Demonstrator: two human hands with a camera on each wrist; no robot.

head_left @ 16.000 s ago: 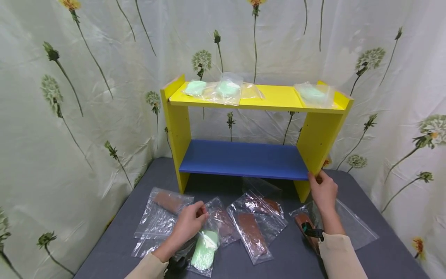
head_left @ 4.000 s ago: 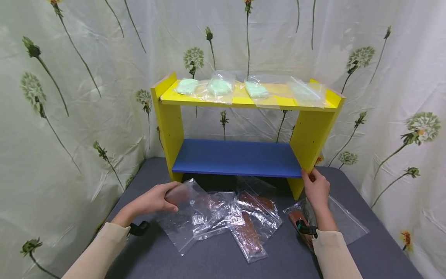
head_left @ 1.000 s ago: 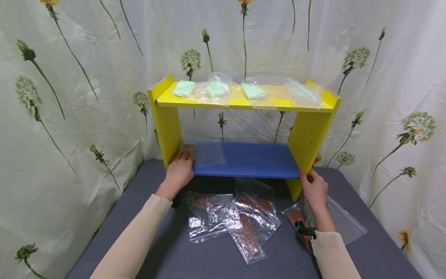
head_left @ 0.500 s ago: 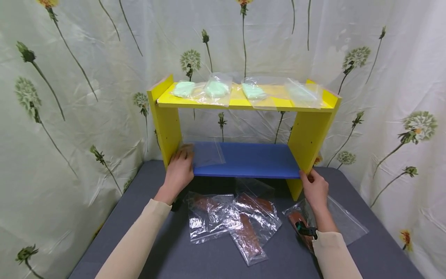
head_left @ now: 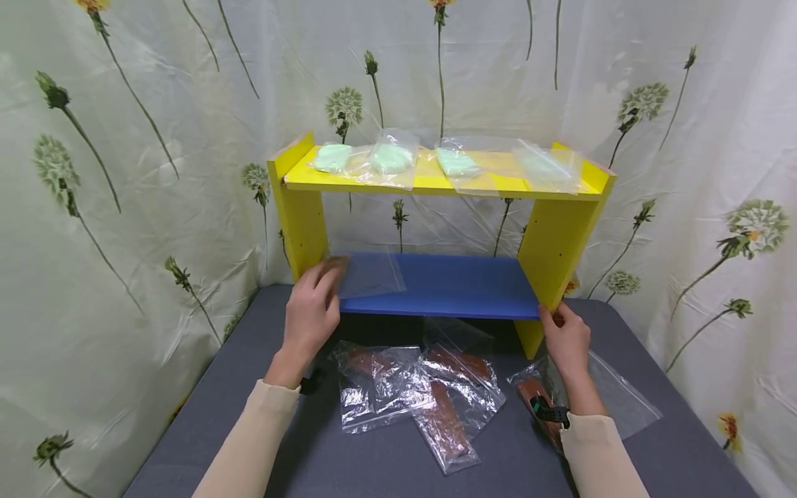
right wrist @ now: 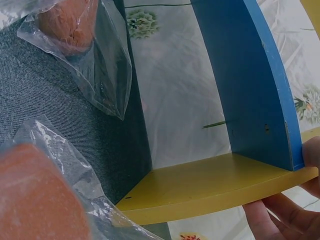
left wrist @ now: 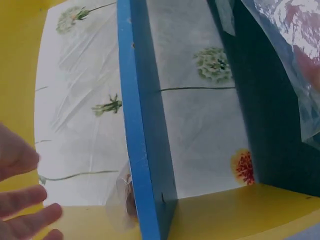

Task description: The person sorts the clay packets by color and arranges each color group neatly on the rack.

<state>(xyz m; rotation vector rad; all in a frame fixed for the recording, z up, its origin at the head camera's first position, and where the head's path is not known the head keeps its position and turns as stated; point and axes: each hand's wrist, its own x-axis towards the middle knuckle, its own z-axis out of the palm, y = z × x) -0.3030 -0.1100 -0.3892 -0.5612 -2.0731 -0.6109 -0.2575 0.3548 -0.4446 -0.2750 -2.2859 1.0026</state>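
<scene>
My left hand (head_left: 309, 311) is at the left end of the blue shelf (head_left: 448, 283), fingers loosely bent and apart. Just beyond the fingertips, a clear zip bag (head_left: 373, 273) with a brown block inside lies on that shelf against the left side panel. The left wrist view shows the spread fingers (left wrist: 30, 204) separate from the bagged brown block (left wrist: 131, 200). My right hand (head_left: 566, 339) grips the right yellow side panel (head_left: 557, 256) at blue-shelf height; in the right wrist view the thumb and fingers (right wrist: 257, 220) are on either side of the panel's edge.
Several zip bags of green blocks (head_left: 392, 158) lie along the yellow top shelf (head_left: 349, 183). On the grey table (head_left: 349, 463), overlapping bags of brown blocks (head_left: 445, 422) lie before the unit. Another bagged brown block (head_left: 529, 391) lies by the right wrist. A flowered curtain hangs behind.
A bagged green block went from the table to the top shelf. My left hand then carried a bagged brown block onto the blue shelf, released it and drew back slightly. The right hand stayed.
</scene>
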